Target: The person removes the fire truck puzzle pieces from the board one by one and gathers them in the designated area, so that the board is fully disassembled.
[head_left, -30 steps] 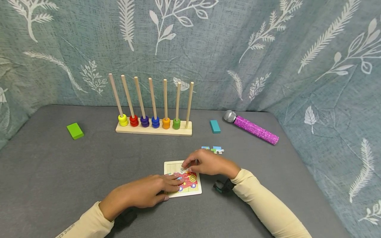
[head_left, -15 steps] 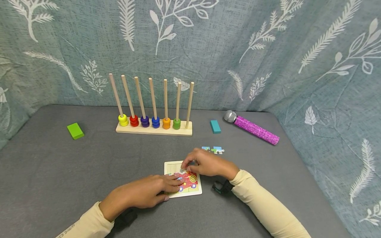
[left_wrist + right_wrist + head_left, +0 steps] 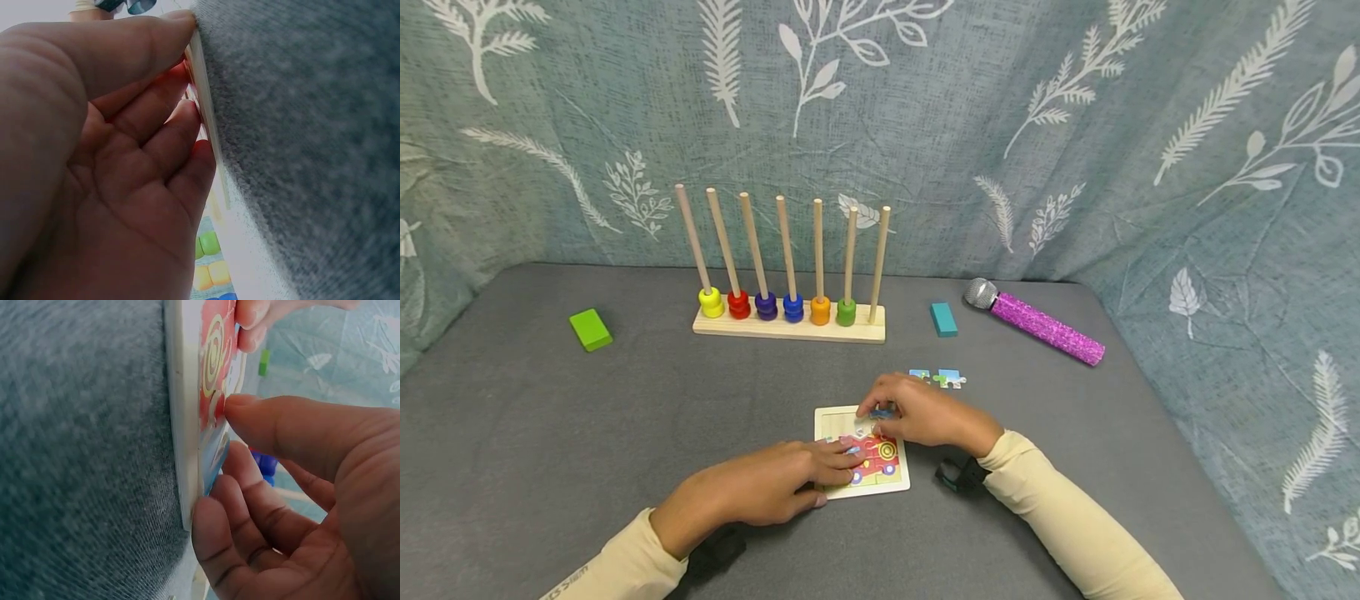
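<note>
Head view: red-vehicle jigsaw (image 3: 882, 461) in a wooden tray (image 3: 869, 492) at lower centre, bare wood at its upper left. Left hand (image 3: 775, 481) resting across it, fingers straight; right hand (image 3: 919, 410) curled about a blue piece (image 3: 882, 413) at upper right, apparently mid-fitting. Next, by judgement: aligning, then pressing flush. Above the knuckles, two loose pieces (image 3: 951, 377); farther up, peg abacus (image 3: 790, 331), teal block (image 3: 943, 320), glitter microphone (image 3: 1037, 322); far left, green block (image 3: 591, 330), none blocking the work.

Left wrist view: thumb at the tray's edge.

Right wrist view: fingertips at the blue piece, partly hiding its seat.
</note>
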Available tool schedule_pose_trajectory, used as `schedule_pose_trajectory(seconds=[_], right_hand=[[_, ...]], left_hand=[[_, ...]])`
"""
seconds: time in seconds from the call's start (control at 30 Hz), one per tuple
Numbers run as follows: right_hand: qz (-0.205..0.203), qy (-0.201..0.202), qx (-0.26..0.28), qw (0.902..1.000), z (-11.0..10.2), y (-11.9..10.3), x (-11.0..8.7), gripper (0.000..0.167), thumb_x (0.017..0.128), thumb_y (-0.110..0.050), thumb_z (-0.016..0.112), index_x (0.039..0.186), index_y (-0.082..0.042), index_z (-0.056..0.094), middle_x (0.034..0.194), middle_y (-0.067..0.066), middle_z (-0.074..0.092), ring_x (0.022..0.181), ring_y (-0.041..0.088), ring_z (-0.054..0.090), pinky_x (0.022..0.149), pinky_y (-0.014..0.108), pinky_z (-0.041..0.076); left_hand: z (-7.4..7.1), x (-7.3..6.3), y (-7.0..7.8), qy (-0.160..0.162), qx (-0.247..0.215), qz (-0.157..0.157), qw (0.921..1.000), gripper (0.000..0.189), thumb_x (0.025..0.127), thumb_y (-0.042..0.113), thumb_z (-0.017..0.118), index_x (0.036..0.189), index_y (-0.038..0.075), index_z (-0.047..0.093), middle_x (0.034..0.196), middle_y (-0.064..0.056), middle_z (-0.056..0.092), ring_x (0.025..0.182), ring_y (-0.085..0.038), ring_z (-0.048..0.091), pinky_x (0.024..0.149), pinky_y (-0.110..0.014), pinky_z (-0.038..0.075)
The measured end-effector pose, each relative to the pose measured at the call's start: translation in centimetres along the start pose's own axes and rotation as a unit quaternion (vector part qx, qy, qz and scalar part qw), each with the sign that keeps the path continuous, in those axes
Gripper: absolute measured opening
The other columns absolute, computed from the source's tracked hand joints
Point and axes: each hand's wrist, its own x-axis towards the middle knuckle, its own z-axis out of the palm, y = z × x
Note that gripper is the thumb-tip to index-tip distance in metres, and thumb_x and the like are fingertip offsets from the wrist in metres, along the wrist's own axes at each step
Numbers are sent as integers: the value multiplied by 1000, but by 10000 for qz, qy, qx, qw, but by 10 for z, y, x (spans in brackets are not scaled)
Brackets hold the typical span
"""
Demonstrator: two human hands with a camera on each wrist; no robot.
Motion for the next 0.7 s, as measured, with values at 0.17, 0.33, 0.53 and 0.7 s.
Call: schedule_pose_trajectory(seconds=[0.17,0.33,0.53,0.7], right_hand=[[101,-25,-97,9999,1,1,-1,26,88,-6,70,114,-9,71,104,1,60,82,14,52,72,25,45],[210,-107,-252,9994,0,1,1,26,86,-6,72,112,-8,71,99,0,59,88,13,53,77,26,45],[371,-111,-317,9987,-1,-1,2,19,86,-8,73,105,-7,73,92,-1,58,84,13,53,74,26,45],[532,-121,-399,9977,-1,-2,3,17,87,-10,73,104,-8,72,91,-2,57,82,13,54,73,25,46]], left_hand=[[0,1,0,-44,-27,-27,10000,41,93,1,60,133,7,60,145,1,47,137,-22,38,105,-46,38],[0,1,0,-30,-20,-12,10000,41,93,2,60,133,7,60,145,1,47,137,-22,38,106,-46,37],[0,1,1,10,4,3,10000,41,92,2,61,134,7,60,145,0,47,136,-23,39,105,-47,37],[0,0,1,-5,-13,-62,10000,41,93,2,60,133,7,60,145,1,47,137,-24,39,105,-48,38]])
